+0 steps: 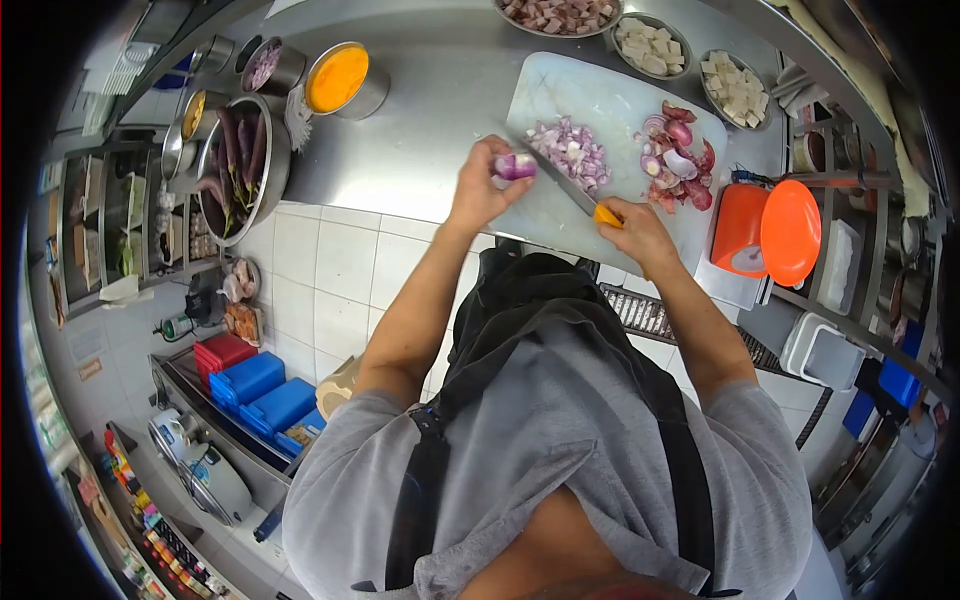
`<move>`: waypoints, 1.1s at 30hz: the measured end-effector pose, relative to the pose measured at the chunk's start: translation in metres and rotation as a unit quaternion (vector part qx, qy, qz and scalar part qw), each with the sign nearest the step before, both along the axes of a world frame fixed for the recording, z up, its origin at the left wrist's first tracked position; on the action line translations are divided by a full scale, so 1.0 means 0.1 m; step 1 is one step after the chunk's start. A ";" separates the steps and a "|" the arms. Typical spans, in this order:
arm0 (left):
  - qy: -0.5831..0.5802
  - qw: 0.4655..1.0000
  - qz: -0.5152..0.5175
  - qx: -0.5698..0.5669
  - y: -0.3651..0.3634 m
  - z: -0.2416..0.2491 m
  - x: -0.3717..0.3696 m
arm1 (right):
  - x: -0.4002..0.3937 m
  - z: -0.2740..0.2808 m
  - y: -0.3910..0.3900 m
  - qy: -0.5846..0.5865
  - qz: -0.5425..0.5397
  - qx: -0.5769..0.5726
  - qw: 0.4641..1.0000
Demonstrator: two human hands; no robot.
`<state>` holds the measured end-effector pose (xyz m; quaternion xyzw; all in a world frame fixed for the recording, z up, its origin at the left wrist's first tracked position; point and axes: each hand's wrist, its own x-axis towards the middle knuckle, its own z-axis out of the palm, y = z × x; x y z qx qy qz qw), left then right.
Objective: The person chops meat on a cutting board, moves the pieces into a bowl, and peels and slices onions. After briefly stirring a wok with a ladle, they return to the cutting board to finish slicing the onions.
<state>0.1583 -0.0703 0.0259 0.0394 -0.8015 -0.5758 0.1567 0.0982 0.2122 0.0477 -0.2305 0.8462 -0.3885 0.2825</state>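
Note:
My left hand (pixel 482 188) is closed around a piece of red onion (pixel 516 166), held over the left edge of the white cutting board (pixel 545 85). In my right hand (pixel 640 236) is a kitchen knife (pixel 567 180) with a yellow handle, its blade slanting up and left across the board toward the onion piece. Right beside the blade lies a pile of chopped red onion (pixel 572 147). Onion skins and trimmings (pixel 683 165) are heaped on the board's right side.
Bowls of white cubes (pixel 650 48) and pinkish diced pieces (pixel 560 14) stand behind the board. An orange scale (pixel 740 232) sits at its right. Leftward on the steel counter (pixel 430 90) are a pot of orange liquid (pixel 338 80) and a large bowl of eggplants (pixel 238 165).

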 end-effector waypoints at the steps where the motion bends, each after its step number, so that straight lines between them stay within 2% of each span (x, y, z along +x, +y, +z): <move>1: 0.001 1.000 0.007 0.002 0.03 -0.06 0.03 | 0.02 -0.02 -0.03 0.001 0.007 0.002 1.000; 3: 0.007 0.983 -0.031 -0.183 0.09 -0.14 0.12 | 0.18 -0.06 -0.09 0.078 0.006 -0.001 0.997; 4: 0.005 0.983 -0.026 -0.180 0.08 -0.14 0.18 | 0.25 0.06 -0.13 0.076 0.011 0.001 0.997; 6: -0.004 0.986 -0.035 -0.166 0.04 -0.11 0.27 | 0.34 0.28 -0.20 -0.124 -0.052 0.064 0.989; 7: -0.007 0.986 -0.032 -0.164 0.03 -0.08 0.32 | 0.38 0.06 -0.14 -0.045 -0.041 0.051 0.997; 9: 0.018 0.973 -0.008 -0.230 0.00 0.01 0.34 | 0.39 0.10 -0.09 -0.060 -0.042 0.033 0.997; 12: -0.012 0.967 0.015 -0.255 -0.01 0.10 0.30 | 0.42 0.43 -0.08 -0.075 -0.040 0.029 0.996; 22: -0.026 0.968 -0.003 -0.251 0.02 0.08 0.14 | 0.42 0.64 -0.09 -0.108 0.024 0.093 0.989; 25: -0.005 0.967 -0.001 -0.256 0.00 0.06 0.12 | 0.40 0.44 -0.19 -0.088 0.013 0.077 0.993; 29: -0.032 0.979 -0.011 -0.202 0.00 0.05 0.14 | 0.24 -0.02 -0.63 -0.107 0.005 0.051 0.993; 31: -0.038 0.980 -0.009 -0.194 -0.02 0.10 0.14 | 0.22 -0.19 -0.71 0.041 0.023 -0.061 0.997; 32: -0.045 0.977 -0.003 -0.208 0.00 0.11 0.12 | 0.22 -0.23 -0.66 0.044 0.018 -0.062 0.997; 33: -0.049 0.974 0.004 -0.220 0.03 0.12 0.06 | 0.20 -0.07 -0.67 -0.035 -0.009 -0.013 0.999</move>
